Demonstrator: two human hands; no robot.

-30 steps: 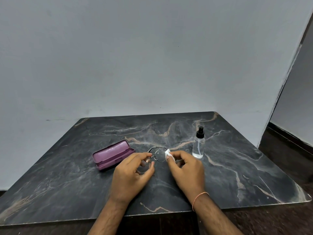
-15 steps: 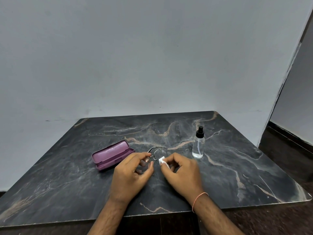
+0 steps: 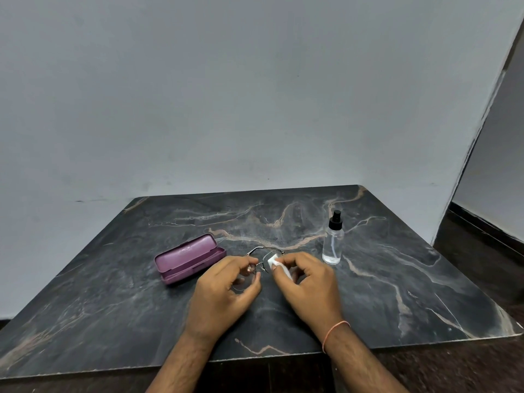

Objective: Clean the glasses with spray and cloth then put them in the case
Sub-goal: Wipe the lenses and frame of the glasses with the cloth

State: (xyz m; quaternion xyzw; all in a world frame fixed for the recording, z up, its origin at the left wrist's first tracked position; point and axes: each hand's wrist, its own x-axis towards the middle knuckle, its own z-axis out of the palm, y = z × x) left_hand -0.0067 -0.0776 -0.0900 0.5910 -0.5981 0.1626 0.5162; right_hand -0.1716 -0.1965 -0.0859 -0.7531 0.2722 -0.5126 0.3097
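Nearest, the left hand [image 3: 224, 290] pinches the glasses [image 3: 262, 258] at one lens, holding them just above the dark marbled surface [image 3: 397, 293]. The right hand [image 3: 307, 283], an orange thread at its wrist, grips a white cloth [image 3: 274, 261] pressed against the other lens. Just left of the hands lies the purple case [image 3: 188, 259], lid open. Right and farther back, the clear spray bottle [image 3: 333, 241] stands upright, black cap on.
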